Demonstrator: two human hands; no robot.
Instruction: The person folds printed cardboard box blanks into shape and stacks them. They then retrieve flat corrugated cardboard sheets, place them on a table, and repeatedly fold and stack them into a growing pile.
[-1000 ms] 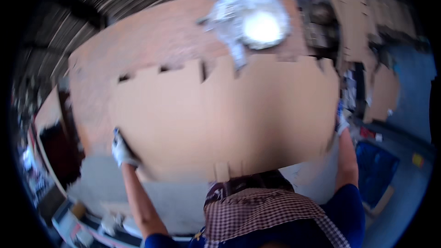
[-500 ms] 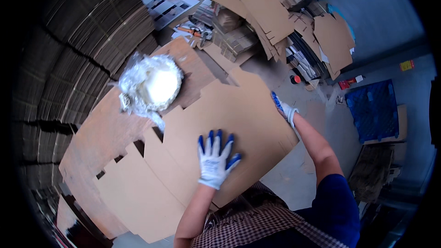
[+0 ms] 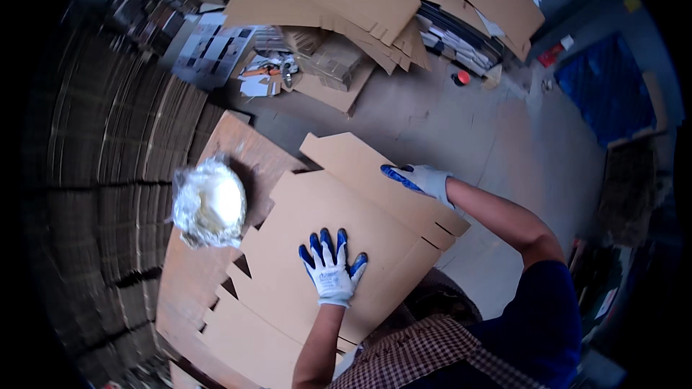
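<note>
Against half a second ago, the left hand [image 3: 333, 274] looks much the same, palm down with its fingers spread apart, while the right hand [image 3: 424, 181] has gone from the outer edge of the flat brown cardboard sheet [image 3: 386, 241] to farther in over its long flap. The crease and end slots near the right hand now show clearly.

The right hand's fingers are partly hidden by the hand itself; whether they clamp the flap or only press it, I cannot tell. Below the left hand, the sheet's lower end is cut off, and glare washes out the inside of the round, silvery-wrapped bowl [image 3: 210, 202] to its upper left.

The sheet lies directly under the left hand, partly on the reddish-brown wooden counter [image 3: 182, 284].
</note>
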